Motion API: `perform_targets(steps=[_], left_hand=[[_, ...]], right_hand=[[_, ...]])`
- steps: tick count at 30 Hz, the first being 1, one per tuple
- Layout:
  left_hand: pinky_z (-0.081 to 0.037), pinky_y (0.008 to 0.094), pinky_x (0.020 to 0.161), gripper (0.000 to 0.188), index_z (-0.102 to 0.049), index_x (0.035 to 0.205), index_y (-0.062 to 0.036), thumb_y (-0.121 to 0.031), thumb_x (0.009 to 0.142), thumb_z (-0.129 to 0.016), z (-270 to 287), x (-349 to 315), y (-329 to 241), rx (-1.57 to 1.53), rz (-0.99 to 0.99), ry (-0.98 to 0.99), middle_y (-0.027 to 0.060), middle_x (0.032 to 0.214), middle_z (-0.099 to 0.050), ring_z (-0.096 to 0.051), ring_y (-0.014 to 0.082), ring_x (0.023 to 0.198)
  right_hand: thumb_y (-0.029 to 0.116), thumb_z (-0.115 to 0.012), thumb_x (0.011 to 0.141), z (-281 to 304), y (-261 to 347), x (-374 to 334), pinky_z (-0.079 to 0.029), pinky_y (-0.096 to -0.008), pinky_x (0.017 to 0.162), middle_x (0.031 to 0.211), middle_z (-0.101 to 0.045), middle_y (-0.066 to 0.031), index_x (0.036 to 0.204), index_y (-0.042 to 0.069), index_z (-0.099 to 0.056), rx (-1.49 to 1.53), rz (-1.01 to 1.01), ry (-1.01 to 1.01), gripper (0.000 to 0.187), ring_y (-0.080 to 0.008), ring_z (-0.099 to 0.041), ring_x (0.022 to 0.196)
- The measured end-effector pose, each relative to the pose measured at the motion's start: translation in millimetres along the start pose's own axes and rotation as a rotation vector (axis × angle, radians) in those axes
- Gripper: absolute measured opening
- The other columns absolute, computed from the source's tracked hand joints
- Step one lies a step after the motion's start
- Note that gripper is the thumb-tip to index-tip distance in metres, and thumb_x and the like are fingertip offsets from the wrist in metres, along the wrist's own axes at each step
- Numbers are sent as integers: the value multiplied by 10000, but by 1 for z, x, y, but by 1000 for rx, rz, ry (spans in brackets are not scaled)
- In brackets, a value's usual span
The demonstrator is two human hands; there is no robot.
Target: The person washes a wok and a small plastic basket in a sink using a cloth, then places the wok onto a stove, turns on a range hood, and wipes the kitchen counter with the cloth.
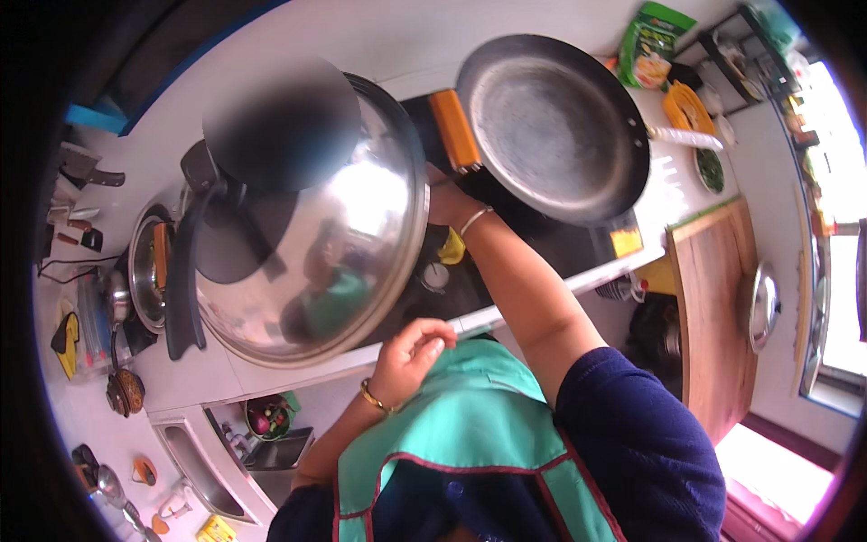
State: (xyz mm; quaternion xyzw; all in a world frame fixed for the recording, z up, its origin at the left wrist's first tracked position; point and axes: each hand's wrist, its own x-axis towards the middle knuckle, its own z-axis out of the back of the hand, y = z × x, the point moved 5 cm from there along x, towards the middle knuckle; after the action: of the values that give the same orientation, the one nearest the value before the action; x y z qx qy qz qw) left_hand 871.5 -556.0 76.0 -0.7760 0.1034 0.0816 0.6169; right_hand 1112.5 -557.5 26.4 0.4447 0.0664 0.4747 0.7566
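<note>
A large shiny domed lid (379, 271) fills the left of the stove, with a dark fitting on top and a curved black handle (183, 289) at its left. Beside the lid's right rim is my right hand (444, 200), its fingers mostly hidden, so their grip does not show. A dark round frying pan (551, 126) sits further right, its pale-wrapped handle (686, 137) pointing right. Between lid and pan is an orange wooden handle (453, 131). My left hand (408, 359) is loosely curled near the counter's front edge, with nothing visible in it.
A black stovetop (569, 244) lies under the cookware. Around it are a wooden board (718, 307) at the right, a green bag (652, 45) and yellow basket (688, 110) at the back right, and a steel basin (149, 271) at the left. Below the counter, a bowl (271, 415) holds vegetables.
</note>
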Motion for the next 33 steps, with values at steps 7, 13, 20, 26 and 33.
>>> perform_targets(steps=[7,13,20,26,33], left_hand=[[-474,289,861,177,-532,1064,23,8,899,-469,-49,-1,2,-85,-31,123,92,995,-599,-588,145,905],[-482,279,842,176,-548,1056,11,9,886,-499,-67,-27,16,-40,2,163,83,980,-606,-589,139,897],[-481,280,850,179,-548,1051,17,21,882,-489,-36,-60,14,-100,2,193,84,982,-601,-591,143,900],[-476,266,838,172,-548,1041,23,25,878,-494,48,-113,11,-95,-37,206,72,965,-598,-588,128,891],[-476,263,829,166,-535,1054,29,-3,901,-480,171,-190,31,-145,-7,18,77,967,-602,-584,132,885]], right_hand=[[145,-572,837,71,-7,-152,-326,-400,1041,1249,-524,-168,1118,22,-587,-257,-301,-156,307,-344,-423,1223],[120,-571,816,104,5,-248,-310,-434,1036,1295,-485,-150,1148,4,-553,-615,-466,-409,353,-344,-388,1252],[138,-569,813,-11,100,-232,-291,-447,1044,1341,-433,-135,1170,11,-527,-721,-498,-116,382,-308,-362,1279],[165,-548,802,-121,158,-139,-343,-448,998,1234,-509,-138,1122,25,-555,-661,-219,-258,349,-303,-432,1200],[329,-562,801,-221,210,-84,-210,-450,1085,1350,-414,-160,1278,7,-461,-596,-252,-10,584,-320,-328,1293]])
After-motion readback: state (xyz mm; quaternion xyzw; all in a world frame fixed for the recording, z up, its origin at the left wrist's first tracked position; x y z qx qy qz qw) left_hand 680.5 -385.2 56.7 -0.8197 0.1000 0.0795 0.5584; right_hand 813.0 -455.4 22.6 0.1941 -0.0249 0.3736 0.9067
